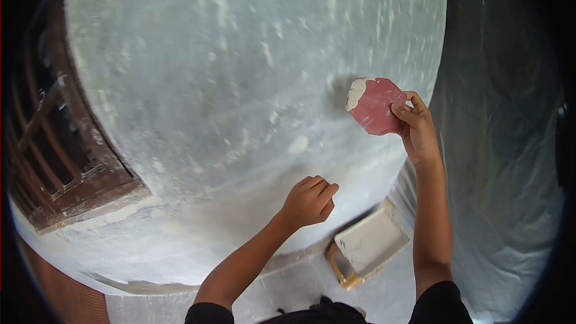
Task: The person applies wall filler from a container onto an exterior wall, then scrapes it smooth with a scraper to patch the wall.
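Note:
My right hand grips a flat red putty spreader by its right edge, the thumb across its face. White putty coats the left corner of the spreader, which is held up in front of the patchy grey-green wall. Lower and to the left, my left hand is curled into a loose fist, with nothing showing in it, in front of the pale lower wall. Below the two hands, a shallow tray contains smooth whitish putty.
Under the tray stands a yellowish stool on the grey floor. A brown wooden window frame with bars is set into the wall at left. Clear plastic sheeting hangs along the right side. Reddish-brown ribbed material shows at lower left.

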`<state>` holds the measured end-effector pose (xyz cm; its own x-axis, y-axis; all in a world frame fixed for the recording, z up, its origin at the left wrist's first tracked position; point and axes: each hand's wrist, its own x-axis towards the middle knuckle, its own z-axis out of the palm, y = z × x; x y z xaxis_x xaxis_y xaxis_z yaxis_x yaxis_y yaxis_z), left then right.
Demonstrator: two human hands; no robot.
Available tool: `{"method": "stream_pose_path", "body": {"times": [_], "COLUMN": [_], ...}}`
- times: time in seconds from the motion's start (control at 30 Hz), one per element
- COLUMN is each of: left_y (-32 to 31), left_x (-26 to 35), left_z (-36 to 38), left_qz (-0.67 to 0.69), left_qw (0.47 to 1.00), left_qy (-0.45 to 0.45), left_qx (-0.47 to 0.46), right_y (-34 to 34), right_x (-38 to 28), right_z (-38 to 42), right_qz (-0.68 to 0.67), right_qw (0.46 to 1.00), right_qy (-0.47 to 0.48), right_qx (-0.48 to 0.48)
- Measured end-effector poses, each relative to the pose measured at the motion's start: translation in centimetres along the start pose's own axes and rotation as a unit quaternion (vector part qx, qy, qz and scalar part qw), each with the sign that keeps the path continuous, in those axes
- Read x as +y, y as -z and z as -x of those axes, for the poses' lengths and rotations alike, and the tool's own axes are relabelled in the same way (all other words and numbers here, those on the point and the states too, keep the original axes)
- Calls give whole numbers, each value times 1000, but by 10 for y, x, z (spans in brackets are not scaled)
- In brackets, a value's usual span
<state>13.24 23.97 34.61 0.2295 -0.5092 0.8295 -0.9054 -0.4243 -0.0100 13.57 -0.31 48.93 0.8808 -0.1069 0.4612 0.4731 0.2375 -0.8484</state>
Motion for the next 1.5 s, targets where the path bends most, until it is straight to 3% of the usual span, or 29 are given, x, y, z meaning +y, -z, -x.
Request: {"method": "stream_pose_path", "body": {"times": [0.23,0.37,0.53,0.77,1.0,1.17,1.5], "left_y": [-145,-199,-237,-275,-291,-319,-339], "left_x": [52,66,90,107,118,119,127], "left_z": [87,148,187,245,291,296,318], "left_qz": [145,193,220,213,218,221,224], "left_qw": [953,878,798,763,738,705,713], "left_qy": [168,246,285,331,379,424,447], "left_qx": [-205,-363,-484,-512,-513,-525,-492], "right_y": [122,172,234,269,279,298,300], "right_x": [104,167,262,372,444,476,509], "right_z": [80,130,189,260,307,286,283], "right_qz": [69,149,271,439,491,547,591], "right_qw": [975,939,883,792,764,761,745], "right_qy": [-153,-252,-339,-391,-386,-329,-293], "right_qx": [142,183,181,166,162,118,95]}}
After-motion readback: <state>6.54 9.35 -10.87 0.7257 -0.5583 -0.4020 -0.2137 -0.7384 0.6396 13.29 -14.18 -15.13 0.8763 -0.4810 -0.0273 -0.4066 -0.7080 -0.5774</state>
